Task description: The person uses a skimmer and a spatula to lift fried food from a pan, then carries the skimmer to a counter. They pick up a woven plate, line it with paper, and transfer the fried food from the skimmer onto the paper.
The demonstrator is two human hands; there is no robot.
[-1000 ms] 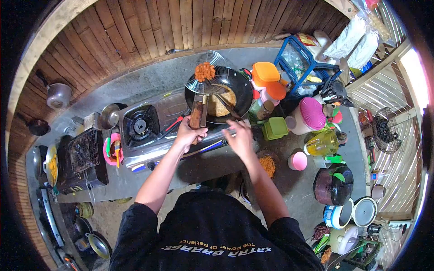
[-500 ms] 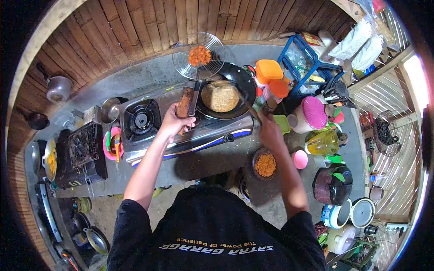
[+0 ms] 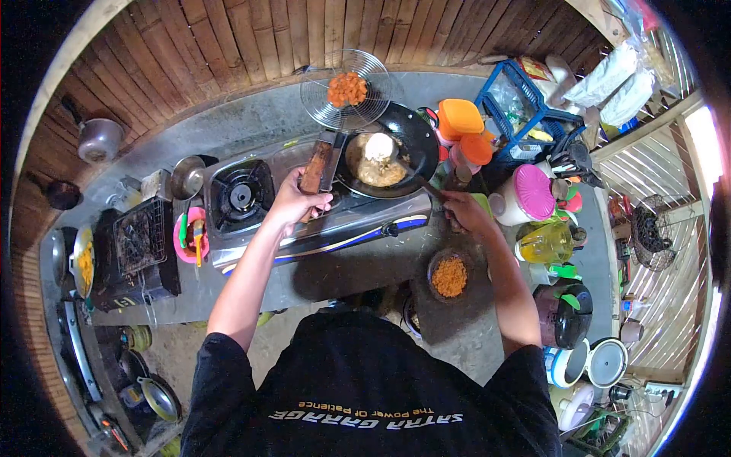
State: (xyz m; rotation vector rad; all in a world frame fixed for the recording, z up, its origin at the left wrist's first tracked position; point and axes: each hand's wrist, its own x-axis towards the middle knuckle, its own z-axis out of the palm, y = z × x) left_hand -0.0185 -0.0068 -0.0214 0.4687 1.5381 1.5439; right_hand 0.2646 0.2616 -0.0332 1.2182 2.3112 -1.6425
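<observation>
My left hand (image 3: 301,201) is closed around the wooden handle (image 3: 316,169) of a wire skimmer, and the handle of the wok lies right beside it. Orange pieces (image 3: 347,90) rest in the skimmer's round wire basket (image 3: 314,103), raised behind the wok. The black wok (image 3: 415,137) stands on the stove's right burner, with frothy, light brown food (image 3: 377,169) bubbling in it. My right hand (image 3: 466,212) is closed on the handle of a utensil (image 3: 431,188) whose far end reaches the wok's right side.
A bare burner (image 3: 242,195) is on the stove's left. A bowl of orange food (image 3: 449,276) sits near the counter's front edge. Left of the stove are a pink bowl (image 3: 183,242) and a grill rack (image 3: 142,236). Containers, a blue basket (image 3: 495,95) and a pink-lidded tub (image 3: 534,192) stand right.
My right hand has moved slightly right and toward me with the utensil. The food in the wok looks more broken up and frothy. The whole view has shifted a little.
</observation>
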